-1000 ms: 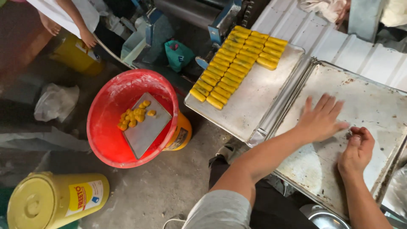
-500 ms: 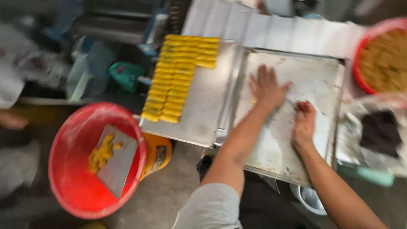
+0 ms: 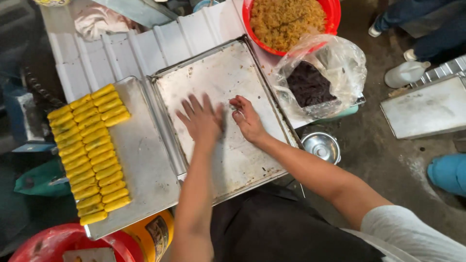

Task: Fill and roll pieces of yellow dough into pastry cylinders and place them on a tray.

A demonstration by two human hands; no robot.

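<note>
Two hands lie on the square metal tray (image 3: 228, 68), and compared with the pictures from a moment before they have come closer together near its middle: the left hand (image 3: 200, 119) is flat with the fingers spread wide and holds nothing, while the right hand (image 3: 248, 119), just beside it, is curled with thumb and fingertips pinched on something small that I cannot identify. The view has also swung to the right, so that the red basin (image 3: 73, 241) is now cut off at the lower left corner, and a second red basin (image 3: 335, 9) full of brown crumbly filling shows at the top. I judge that the spreading or wiping on this tray goes on, because its surface has only a dull smear and no rolls yet. Rows of yellow rolls (image 3: 92, 153) lie tightly side by side on the neighbouring tray (image 3: 145, 170), to the left. A clear plastic bag (image 3: 335, 63) with a dark mass inside stands just beside the tray's right edge, under the basin. Below the left tray, a yellow bucket (image 3: 153, 233) with a dark label is partly hidden. A small steel bowl (image 3: 321, 145) sits low at the right, another flat tray (image 3: 427, 106) lies well apart on the floor, and a white plastic bottle (image 3: 405, 73) lies near it.
</note>
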